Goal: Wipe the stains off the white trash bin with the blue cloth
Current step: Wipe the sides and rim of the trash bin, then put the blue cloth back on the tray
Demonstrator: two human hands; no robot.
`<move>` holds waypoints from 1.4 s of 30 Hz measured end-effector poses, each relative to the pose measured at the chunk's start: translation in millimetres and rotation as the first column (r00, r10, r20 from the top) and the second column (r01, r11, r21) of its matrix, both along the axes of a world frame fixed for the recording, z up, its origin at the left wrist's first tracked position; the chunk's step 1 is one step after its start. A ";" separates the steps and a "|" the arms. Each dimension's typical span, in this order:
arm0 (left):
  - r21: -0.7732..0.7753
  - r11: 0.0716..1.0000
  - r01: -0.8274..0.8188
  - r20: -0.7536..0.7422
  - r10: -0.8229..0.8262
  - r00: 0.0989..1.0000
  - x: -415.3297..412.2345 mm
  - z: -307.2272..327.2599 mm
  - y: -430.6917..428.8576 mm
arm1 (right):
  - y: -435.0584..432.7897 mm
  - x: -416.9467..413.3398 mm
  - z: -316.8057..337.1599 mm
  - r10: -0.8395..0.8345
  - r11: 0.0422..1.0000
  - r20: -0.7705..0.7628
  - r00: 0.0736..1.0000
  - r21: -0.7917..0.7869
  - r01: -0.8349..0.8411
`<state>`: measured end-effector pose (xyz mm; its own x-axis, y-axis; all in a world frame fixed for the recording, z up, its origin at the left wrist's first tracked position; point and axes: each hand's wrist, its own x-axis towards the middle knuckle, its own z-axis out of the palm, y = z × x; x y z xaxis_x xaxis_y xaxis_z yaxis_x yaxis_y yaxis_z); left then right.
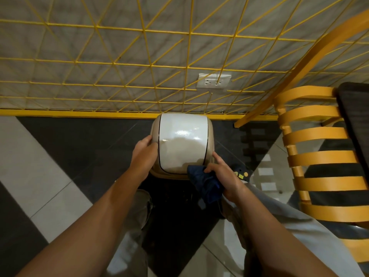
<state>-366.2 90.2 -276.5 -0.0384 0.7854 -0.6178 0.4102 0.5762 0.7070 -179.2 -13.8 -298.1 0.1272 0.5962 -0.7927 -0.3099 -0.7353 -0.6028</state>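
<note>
Gripping bunched blue cloth (207, 184) in right hand (221, 176) at near-right corner of white trash bin (183, 140), forefinger out against bin's edge. Cloth touching bin's near rim, mostly hanging clear of it. Clasping bin's left side with left hand (143, 152), fingers curled onto the beige shoulder. Bin upright on the floor, far side close to the yellow skirting.

Step judged: just starting the wipe. Keep the left-hand brace firm so the bin and likely swinging lid stay put. Spread cloth flatter under the fingers first, then press and sweep across the glossy white top from near edge to far, overlapping strokes. No stain clearly made out from here.

Count, near to far:
- 2 hands
- 1 cloth
- 1 bin
- 1 small dark object (242, 172) with yellow marks, just right of bin
- 1 yellow slatted chair (315, 156), right of bin
- 1 wall socket (214, 80), beyond bin
- 1 yellow wire grid (139, 62), beyond bin
</note>
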 end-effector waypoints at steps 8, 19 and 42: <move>0.050 0.995 0.081 0.030 -0.082 0.996 -7.6 -2.2 -0.2 | 13.8 -4.5 1.4 -0.005 0.998 0.015 1.000 0.069 0.004; -0.034 0.999 -0.006 0.152 0.011 0.988 -7.2 8.9 -6.2 | -11.0 -7.6 10.3 -0.022 0.996 0.100 0.995 0.086 0.014; -0.079 0.925 0.372 0.635 -0.241 0.734 163.8 201.5 -141.2 | -111.2 98.5 238.7 -0.353 0.824 0.200 0.914 0.529 0.203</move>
